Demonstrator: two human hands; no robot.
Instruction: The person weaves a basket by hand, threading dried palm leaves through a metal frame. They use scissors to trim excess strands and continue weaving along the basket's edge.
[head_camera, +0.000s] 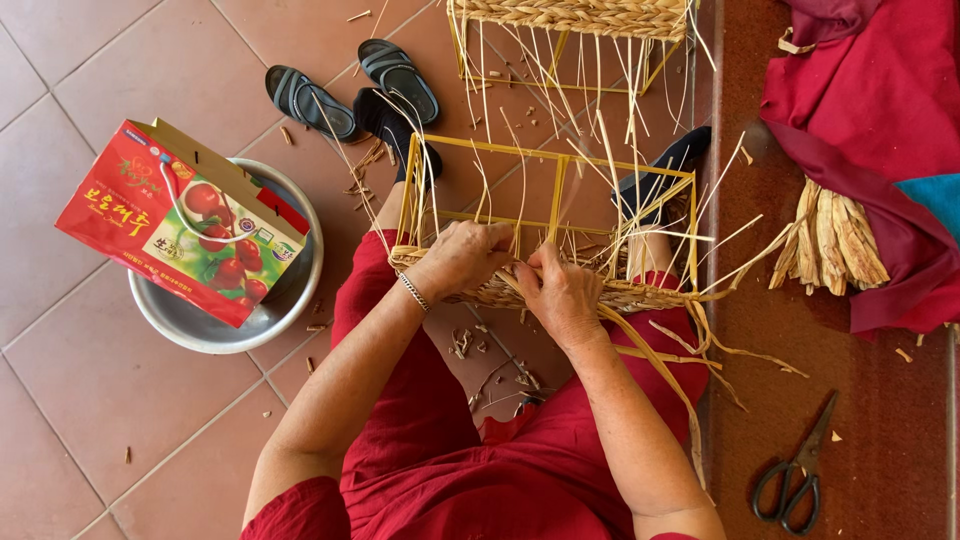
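Across the lap, a yellow wire frame (560, 190) was held tipped w/ its lower edge resting on the red-clad knees, presumably so the woven band (620, 295) along that edge sat close under both hands. Left hand (462, 258) was curled over the band's left end, fingers closed down on the weave, apparently to keep it tight. Right hand (560, 292) was set just beside it, nearly touching, fingers pinched on a flat straw strand (655, 355) that trailed off to the right. Loose upright strands were seen sticking out thru the frame. Approx. level w/ the hands, to the right, a bundle of dried straw (830, 240) lay against red cloth (870, 100), near enough to be reached. Black scissors (800, 470) lay lower right. At left, a metal basin (215, 325) carried a red gift bag (170, 220). Sandals (350, 85) and a second frame (570, 40) lay beyond.
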